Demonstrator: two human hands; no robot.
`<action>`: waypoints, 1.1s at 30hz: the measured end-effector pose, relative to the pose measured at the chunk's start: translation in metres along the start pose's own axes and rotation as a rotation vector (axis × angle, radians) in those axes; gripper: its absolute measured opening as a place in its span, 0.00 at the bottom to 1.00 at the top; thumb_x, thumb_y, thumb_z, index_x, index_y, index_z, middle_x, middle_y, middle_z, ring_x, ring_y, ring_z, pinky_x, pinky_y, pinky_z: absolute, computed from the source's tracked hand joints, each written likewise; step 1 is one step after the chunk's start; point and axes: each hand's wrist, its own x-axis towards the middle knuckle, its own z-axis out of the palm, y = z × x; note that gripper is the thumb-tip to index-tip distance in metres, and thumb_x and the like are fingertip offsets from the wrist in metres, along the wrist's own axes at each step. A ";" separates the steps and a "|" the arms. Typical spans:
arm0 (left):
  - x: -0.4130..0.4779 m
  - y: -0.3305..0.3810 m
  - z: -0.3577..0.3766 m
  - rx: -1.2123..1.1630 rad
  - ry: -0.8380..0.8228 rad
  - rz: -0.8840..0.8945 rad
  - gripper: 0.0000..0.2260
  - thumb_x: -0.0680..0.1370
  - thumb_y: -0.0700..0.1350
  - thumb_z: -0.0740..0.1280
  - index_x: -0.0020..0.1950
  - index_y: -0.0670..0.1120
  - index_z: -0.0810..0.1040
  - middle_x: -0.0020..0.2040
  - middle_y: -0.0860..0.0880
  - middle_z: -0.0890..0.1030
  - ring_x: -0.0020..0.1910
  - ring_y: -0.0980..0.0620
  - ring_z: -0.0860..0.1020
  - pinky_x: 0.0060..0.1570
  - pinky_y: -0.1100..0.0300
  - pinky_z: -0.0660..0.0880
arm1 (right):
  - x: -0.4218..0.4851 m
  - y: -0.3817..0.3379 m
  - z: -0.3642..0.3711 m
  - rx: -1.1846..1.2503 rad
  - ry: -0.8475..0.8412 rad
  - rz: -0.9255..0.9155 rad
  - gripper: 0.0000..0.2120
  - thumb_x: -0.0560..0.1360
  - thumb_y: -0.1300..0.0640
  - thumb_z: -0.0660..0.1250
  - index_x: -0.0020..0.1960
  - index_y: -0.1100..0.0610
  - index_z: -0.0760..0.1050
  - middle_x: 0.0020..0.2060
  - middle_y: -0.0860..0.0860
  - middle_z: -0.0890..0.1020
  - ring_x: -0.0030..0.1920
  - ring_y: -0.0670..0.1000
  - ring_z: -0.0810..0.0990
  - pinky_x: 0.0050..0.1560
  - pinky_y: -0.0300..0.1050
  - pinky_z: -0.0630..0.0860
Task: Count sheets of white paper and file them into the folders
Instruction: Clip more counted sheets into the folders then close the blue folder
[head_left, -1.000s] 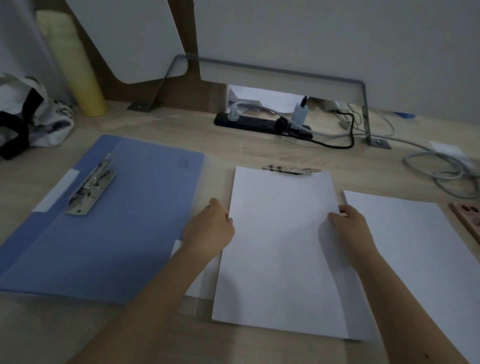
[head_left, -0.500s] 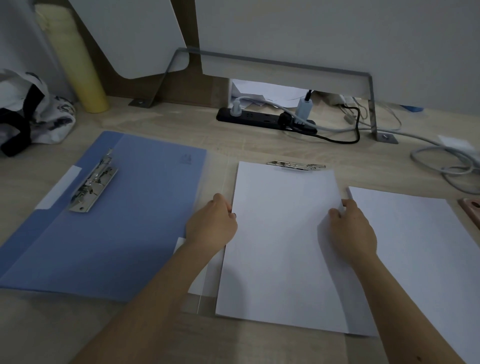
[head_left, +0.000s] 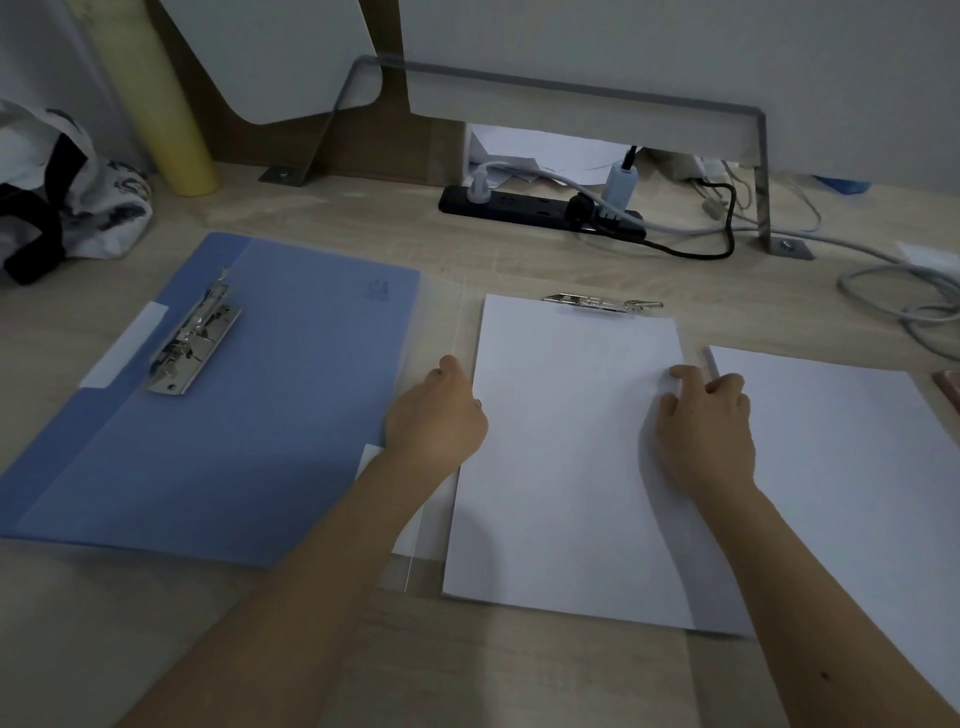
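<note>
A stack of white paper (head_left: 566, 467) lies in the middle of the desk on a clear folder (head_left: 441, 332), its top edge at the folder's metal clip (head_left: 597, 302). My left hand (head_left: 436, 415) grips the stack's left edge with curled fingers. My right hand (head_left: 706, 431) holds the right edge, forefinger on top of the sheet and the other fingers bent over the edge. An open blue folder (head_left: 249, 415) with a metal clip (head_left: 195, 340) lies to the left. A second pile of white paper (head_left: 841, 467) lies to the right.
At the back are a black power strip (head_left: 519, 205) with plugs and cables, a metal bracket (head_left: 763, 171) and coiled grey cables (head_left: 904, 296). A yellow roll (head_left: 166, 109) and a black-and-white bag (head_left: 62, 192) sit at the back left. The wooden desk (head_left: 363, 218) extends around.
My right forefinger has slid a little further onto the top sheet. Both hands stay at the stack's edges, and the stack has hardly moved.
</note>
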 end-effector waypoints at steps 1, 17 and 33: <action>0.000 0.000 0.000 0.001 -0.001 0.000 0.11 0.81 0.45 0.56 0.61 0.41 0.67 0.55 0.45 0.78 0.43 0.50 0.72 0.42 0.57 0.67 | 0.000 0.002 0.003 -0.030 0.029 -0.033 0.18 0.77 0.63 0.54 0.66 0.62 0.67 0.56 0.67 0.68 0.55 0.65 0.68 0.47 0.56 0.67; 0.003 -0.003 0.002 -0.010 -0.013 -0.023 0.11 0.80 0.46 0.57 0.61 0.42 0.67 0.56 0.46 0.78 0.48 0.48 0.76 0.45 0.56 0.69 | 0.001 0.003 0.008 -0.032 0.091 -0.053 0.17 0.77 0.65 0.54 0.65 0.63 0.69 0.55 0.68 0.69 0.55 0.65 0.67 0.49 0.55 0.65; 0.030 0.020 0.059 0.189 0.068 0.405 0.31 0.77 0.62 0.36 0.77 0.50 0.43 0.79 0.51 0.41 0.77 0.53 0.37 0.74 0.53 0.34 | 0.002 0.010 0.022 -0.161 0.238 -0.169 0.13 0.66 0.75 0.58 0.48 0.70 0.74 0.46 0.69 0.75 0.45 0.67 0.72 0.43 0.55 0.66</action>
